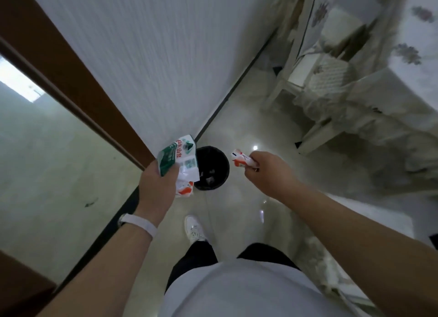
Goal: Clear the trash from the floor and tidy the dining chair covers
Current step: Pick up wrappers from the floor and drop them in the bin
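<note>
i am standing over the bin, a black round one sitting on the floor right by the wall and next to the brown door frame. some scraps are lying inside it.

my left hand is grasping trash: fingers are curling round a crumpled green and white pack, and a white and orange wrapper is hanging out beneath it from the same grip. both are hovering over the bin's left edge, not touching it. a pale band is sitting on that wrist.

my right hand is clenching round a small white and orange sachet, whose free end is sticking out toward the bin. it is hanging in the air just beside the bin's right rim.

one white shoe is standing on the floor below the bin.

farther off on the right, a pale chair is standing near the wall, with a lacy cover draping over its seat. beside it a desk is wearing a flowered cloth that is hanging low. that whole corner is blurring, so i cannot tell how neatly the cover is lying.
</note>
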